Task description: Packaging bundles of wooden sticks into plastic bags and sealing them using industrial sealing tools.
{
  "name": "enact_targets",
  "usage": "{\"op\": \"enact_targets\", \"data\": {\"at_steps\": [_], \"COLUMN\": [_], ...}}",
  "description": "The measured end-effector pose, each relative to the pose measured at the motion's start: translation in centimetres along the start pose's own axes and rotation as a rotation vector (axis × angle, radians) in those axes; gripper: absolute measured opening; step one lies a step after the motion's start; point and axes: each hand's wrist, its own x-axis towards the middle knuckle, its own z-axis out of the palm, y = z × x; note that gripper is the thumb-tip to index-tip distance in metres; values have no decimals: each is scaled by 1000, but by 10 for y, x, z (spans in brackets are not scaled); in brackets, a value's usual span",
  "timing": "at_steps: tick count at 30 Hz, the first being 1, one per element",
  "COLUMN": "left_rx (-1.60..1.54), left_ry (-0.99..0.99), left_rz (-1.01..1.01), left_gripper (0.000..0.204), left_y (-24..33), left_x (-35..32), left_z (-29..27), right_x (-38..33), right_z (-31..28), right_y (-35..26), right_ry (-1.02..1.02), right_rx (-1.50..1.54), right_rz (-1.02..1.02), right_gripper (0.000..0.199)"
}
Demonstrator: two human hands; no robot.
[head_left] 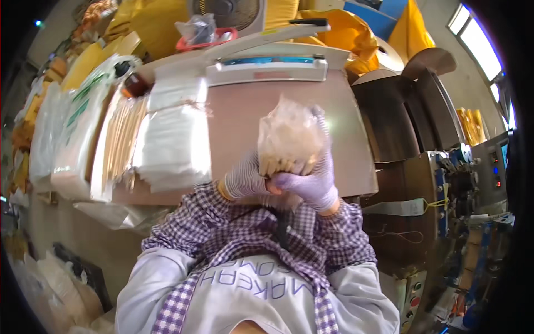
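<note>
A clear plastic bag (292, 131) of pale, stick-like pieces is held up in front of my chest, over the near edge of the table (236, 119). My left hand (245, 177), in a thin striped glove, closes on its lower left side. My right hand (311, 183), in a similar purplish glove, wraps round the lower right side, fingers reaching up along it. The blunt ends of the pieces show just above my thumbs. Crinkled film blurs the upper contents, so their exact kind is unclear.
An impulse sealer (272, 69) with its long arm raised stands at the table's back. On the left lie a tied stack of clear bags (177, 133), thin wooden sticks (123, 131) and a dark bottle (135, 85). A dark metal chute (389, 119) and machinery (464, 178) stand right.
</note>
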Motion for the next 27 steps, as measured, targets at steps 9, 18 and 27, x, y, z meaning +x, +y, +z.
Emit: {"op": "enact_targets", "data": {"at_steps": [9,18,27], "left_rx": [-964,1109,-55], "left_ry": [313,502,738], "left_rz": [-585,-388,-374], "left_gripper": [66,23,24], "left_y": [20,-1,76], "left_x": [-102,-155,-92], "left_z": [26,-171,-119], "right_x": [10,15,16], "right_z": [44,92,102], "right_y": [48,31,43], "right_ry": [-606,-560,-622], "right_rx": [465,199,53], "right_rz": [575,578,497], "right_gripper": [46,18,21]}}
